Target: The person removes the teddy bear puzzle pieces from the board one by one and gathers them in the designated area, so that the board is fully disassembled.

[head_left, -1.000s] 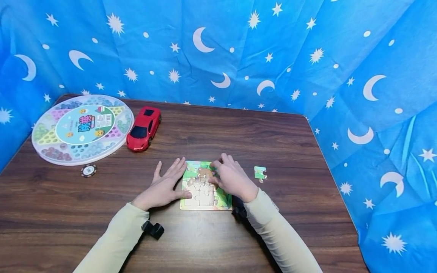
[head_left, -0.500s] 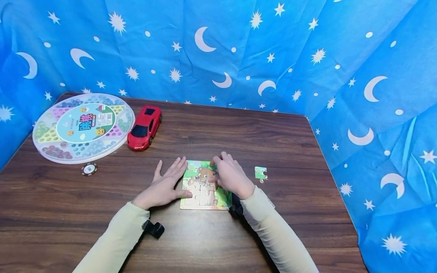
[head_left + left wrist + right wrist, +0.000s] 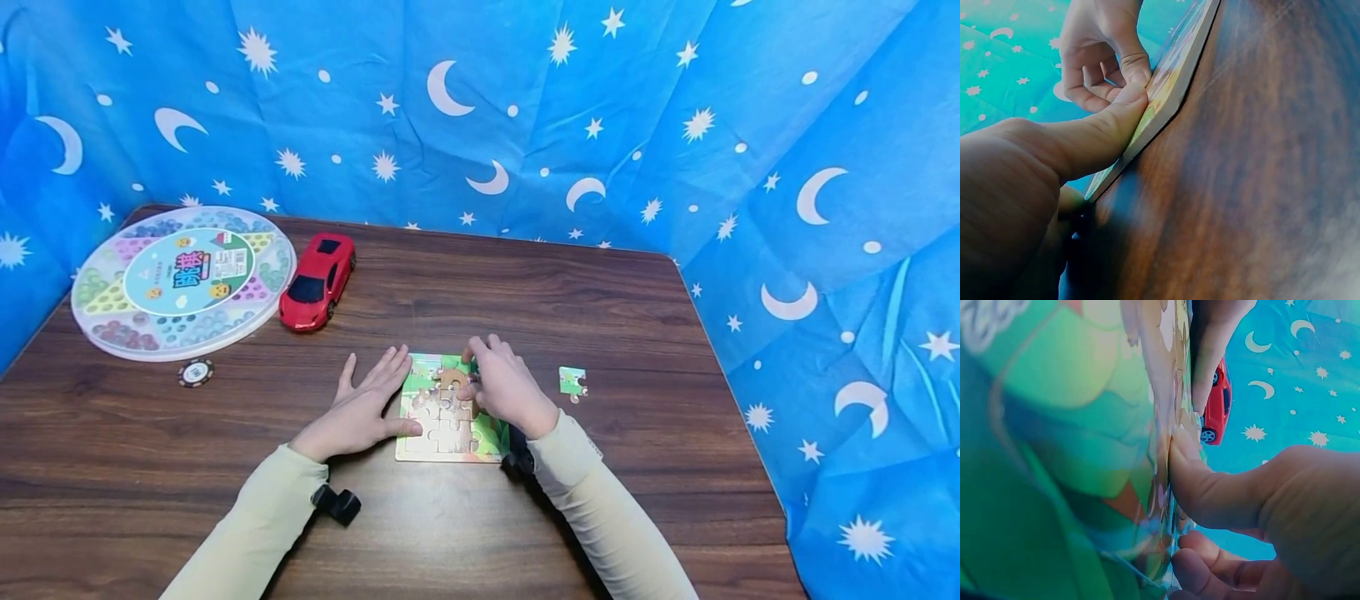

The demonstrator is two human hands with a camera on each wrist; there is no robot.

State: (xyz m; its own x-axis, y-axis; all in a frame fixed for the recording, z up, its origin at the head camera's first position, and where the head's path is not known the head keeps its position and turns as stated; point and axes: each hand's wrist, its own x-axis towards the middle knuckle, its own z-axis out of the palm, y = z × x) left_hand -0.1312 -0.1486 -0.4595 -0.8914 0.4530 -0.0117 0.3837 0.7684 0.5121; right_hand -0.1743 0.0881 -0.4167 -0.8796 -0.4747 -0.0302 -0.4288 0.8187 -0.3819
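Observation:
A jigsaw puzzle with a brown animal on green lies flat in the middle of the table. My left hand spreads along its left edge, with the thumb resting on the puzzle's surface. Over the upper right part, my right hand has curled fingers and pinches a puzzle piece, mostly hidden beneath it. The right wrist view has the right thumb down on the puzzle and fingertips close beside it. To the right lies a single loose puzzle piece.
A round Chinese checkers set with a clear lid stands at the back left of the wooden table. Next to it are a red toy car and a poker chip. Blue cloth with moons and stars hangs behind.
My right hand and forearm have shifted slightly left, with the fingertips still at the puzzle's upper right. The left hand and the loose piece stay where they were.

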